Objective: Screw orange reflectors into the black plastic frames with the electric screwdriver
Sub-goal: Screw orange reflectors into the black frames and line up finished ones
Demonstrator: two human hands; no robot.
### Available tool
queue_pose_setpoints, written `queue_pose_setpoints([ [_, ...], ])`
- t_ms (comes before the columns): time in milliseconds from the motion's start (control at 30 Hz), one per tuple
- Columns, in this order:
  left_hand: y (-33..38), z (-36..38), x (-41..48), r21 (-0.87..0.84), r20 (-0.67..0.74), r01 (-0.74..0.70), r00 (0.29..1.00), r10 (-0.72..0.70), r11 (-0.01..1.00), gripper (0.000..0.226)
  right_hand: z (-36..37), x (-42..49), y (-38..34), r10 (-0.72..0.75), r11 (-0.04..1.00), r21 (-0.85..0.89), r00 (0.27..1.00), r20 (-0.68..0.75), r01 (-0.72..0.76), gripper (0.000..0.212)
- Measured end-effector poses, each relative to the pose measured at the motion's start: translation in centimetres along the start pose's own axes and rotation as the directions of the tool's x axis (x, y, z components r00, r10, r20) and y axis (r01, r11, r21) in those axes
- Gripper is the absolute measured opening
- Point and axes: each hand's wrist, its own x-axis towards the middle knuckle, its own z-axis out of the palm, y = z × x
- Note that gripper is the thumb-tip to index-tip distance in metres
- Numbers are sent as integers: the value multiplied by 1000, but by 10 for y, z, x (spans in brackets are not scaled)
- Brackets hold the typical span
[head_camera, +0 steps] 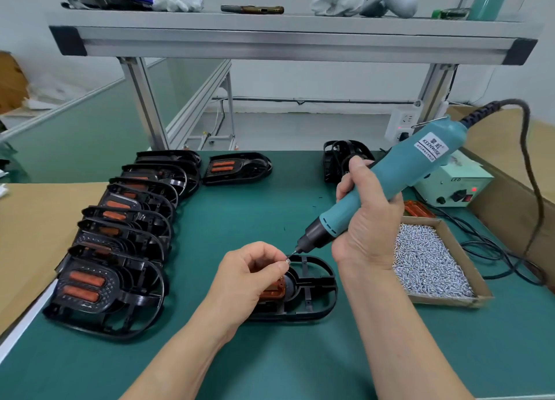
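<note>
Green bench mat [255,213] | I see black plastic frame [318,291], orange reflector [274,291] inside, centre front | left hand [249,276] over reflector pinches screw [287,260] | right hand [366,219] grips electric screwdriver [390,177] | screw tray [426,267] right

The right hand [368,219] grips the teal electric screwdriver [387,186], its tip meeting a small silver screw [287,260] pinched by the left hand [249,275] above the black plastic frame [312,291].

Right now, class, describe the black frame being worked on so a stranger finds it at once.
On the green mat, look at the near middle, between the overlapping row of frames and the cardboard tray of screws. This black frame lies alone, flat, under the left hand, with the tip of the electric screwdriver over it.
</note>
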Motion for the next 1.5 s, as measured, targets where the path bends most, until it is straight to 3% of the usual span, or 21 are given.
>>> queue_pose_setpoints([
  [600,-5,-4,-5,10,-40,-14,999,14,1000,16,-1,-7,6,10,997,-71,1000,2,-9,22],
  [733,-8,-4,-9,207,-108,-170,975,195,963,23,-1,-9,8,-7,996,-93,999,-36,4,22],
  [900,-12,2,-14,497,-115,-386,858,500,777,9,-2,-8,11,4,993,-112,983,-181,-24,27],
  [1033,-14,3,-16,599,-87,-425,808,583,679,8,-1,-11,14,2,991,-133,993,-121,-18,28],
  [1267,-17,2,-15,646,-76,-414,801,594,641,8,3,-11,21,-17,983,-184,990,-138,-9,26],
  [1500,-28,-13,-9,610,-43,-352,880,473,710,16,4,-10,31,-41,976,-217,997,-68,26,18],
])
